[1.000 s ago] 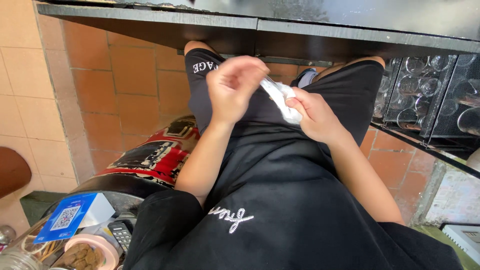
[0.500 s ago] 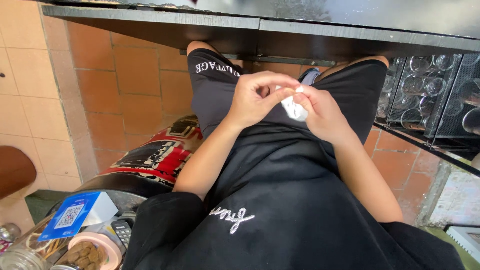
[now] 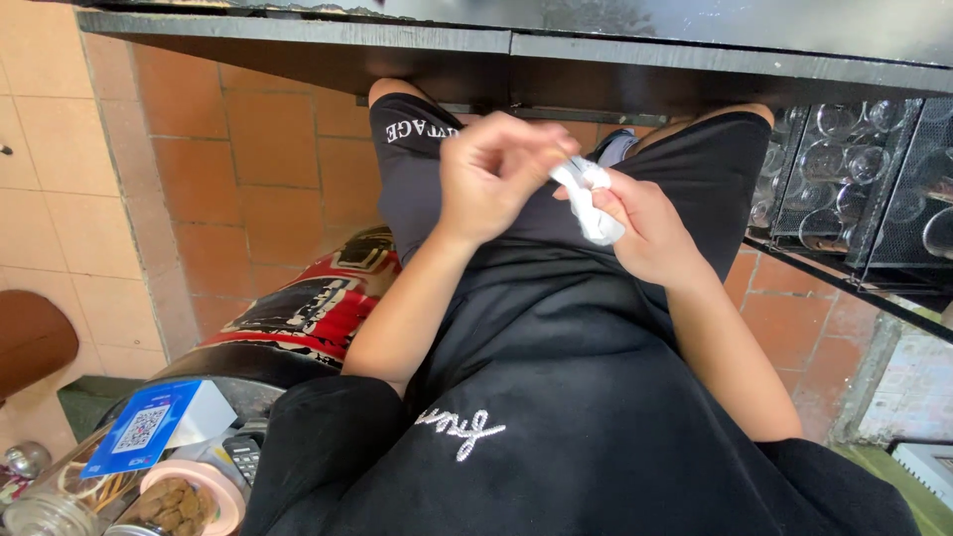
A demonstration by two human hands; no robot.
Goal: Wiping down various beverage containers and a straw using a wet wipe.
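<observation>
1. Round pink dish (image 3: 204,496) of brown lumps sits nearest.
2. Left hand (image 3: 496,174), fingers curled, pinches a crumpled white wad (image 3: 593,203); right hand (image 3: 650,233) grips its lower end, above the lap.
3. Dark flat tabletop (image 3: 695,69) edge lies beyond.

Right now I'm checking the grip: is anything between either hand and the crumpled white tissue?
Nothing visible: the right hand holds the white tissue, and the left hand's fingers pinch its top end.
</observation>
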